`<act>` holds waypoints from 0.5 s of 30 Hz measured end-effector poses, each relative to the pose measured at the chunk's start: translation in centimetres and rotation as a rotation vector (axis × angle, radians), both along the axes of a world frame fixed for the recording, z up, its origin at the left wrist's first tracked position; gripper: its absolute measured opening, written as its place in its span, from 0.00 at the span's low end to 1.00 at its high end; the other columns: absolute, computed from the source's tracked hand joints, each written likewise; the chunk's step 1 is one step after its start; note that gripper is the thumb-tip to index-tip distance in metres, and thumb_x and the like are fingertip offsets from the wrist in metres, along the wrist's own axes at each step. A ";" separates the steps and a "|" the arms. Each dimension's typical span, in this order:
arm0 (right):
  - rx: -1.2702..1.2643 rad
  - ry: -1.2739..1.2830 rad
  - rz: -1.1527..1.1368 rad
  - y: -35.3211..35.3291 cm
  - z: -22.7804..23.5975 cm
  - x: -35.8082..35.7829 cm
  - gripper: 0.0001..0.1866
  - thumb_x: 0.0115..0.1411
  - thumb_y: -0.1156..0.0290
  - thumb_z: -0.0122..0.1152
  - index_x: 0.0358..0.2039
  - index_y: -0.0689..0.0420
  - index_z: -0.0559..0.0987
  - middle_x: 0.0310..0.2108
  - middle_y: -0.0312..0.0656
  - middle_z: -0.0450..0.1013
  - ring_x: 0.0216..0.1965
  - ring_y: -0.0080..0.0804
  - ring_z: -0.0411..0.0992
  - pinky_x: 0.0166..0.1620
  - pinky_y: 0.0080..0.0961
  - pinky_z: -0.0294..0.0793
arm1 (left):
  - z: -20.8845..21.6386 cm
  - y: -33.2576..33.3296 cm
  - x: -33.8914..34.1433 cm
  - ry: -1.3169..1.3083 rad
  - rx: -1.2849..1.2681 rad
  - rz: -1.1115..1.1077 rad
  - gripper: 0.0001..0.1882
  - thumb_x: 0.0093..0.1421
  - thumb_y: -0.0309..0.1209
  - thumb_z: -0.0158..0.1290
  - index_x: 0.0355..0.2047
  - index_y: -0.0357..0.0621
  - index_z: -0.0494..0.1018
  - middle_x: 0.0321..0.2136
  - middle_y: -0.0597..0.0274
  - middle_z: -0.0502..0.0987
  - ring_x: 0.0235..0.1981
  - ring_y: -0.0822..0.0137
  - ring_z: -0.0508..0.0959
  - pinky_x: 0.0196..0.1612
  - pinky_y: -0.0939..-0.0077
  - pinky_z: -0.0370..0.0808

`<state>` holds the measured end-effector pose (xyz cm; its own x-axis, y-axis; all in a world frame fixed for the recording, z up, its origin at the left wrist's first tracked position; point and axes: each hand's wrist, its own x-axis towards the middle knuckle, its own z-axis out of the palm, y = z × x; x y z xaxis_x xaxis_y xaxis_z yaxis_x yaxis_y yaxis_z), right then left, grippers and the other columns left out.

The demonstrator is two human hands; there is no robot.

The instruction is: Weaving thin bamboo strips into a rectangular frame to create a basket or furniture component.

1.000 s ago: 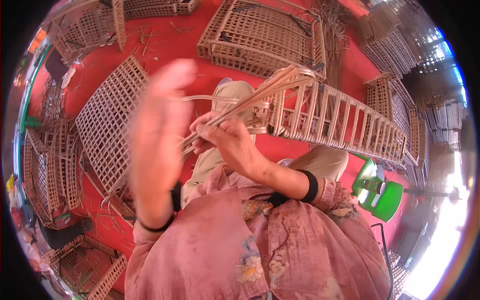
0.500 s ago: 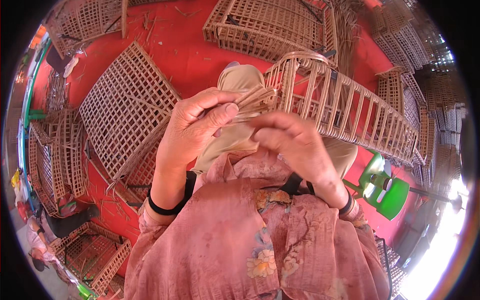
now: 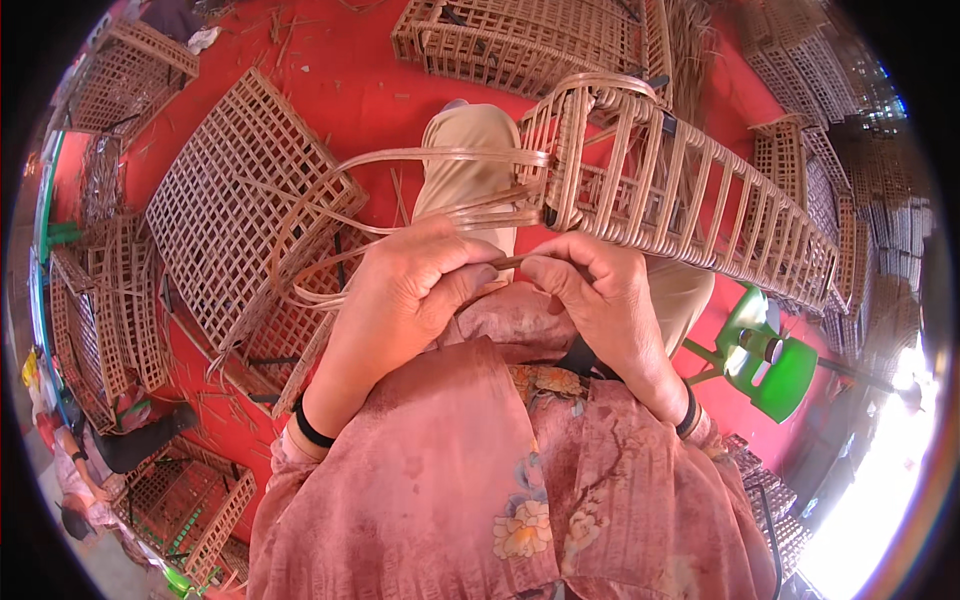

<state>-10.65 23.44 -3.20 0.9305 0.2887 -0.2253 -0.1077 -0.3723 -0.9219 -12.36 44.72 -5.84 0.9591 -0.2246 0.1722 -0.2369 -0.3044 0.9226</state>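
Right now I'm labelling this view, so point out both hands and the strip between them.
Left hand (image 3: 412,283), head view: back of the hand.
Right hand (image 3: 603,297), head view: back of the hand.
Strip (image 3: 513,262), head view: bare stretch between the fingertips.

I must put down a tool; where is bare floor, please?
A mostly bare patch of red floor lies between the lattice panel, upper wicker frame and left knee. A narrower strip runs between the dried strand bundle and the wicker stack on the right. It is crowded beside the left hand, where wicker strands loop.
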 end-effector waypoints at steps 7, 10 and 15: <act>0.011 0.194 -0.001 -0.8 0.7 -0.2 0.12 0.69 0.68 0.58 0.34 0.64 0.80 0.21 0.33 0.73 0.23 0.15 0.69 0.26 0.18 0.68 | 0.7 -0.7 -0.3 0.004 0.112 -0.038 0.10 0.56 0.20 0.58 0.40 0.37 0.80 0.29 0.57 0.75 0.31 0.61 0.78 0.35 0.70 0.73; 0.054 0.206 -0.007 -1.1 0.1 -0.4 0.12 0.70 0.67 0.57 0.34 0.63 0.80 0.22 0.33 0.73 0.22 0.15 0.69 0.26 0.18 0.69 | 1.0 -1.1 -0.2 -0.021 0.105 -0.032 0.10 0.57 0.20 0.57 0.40 0.38 0.80 0.29 0.57 0.75 0.30 0.60 0.78 0.34 0.70 0.73; 0.123 0.262 -0.049 -1.1 1.4 -0.1 0.13 0.71 0.66 0.55 0.35 0.61 0.79 0.22 0.33 0.72 0.22 0.15 0.68 0.25 0.16 0.68 | 1.7 -1.2 0.0 -0.103 0.208 0.008 0.11 0.56 0.20 0.59 0.41 0.40 0.80 0.29 0.57 0.75 0.28 0.58 0.78 0.33 0.68 0.74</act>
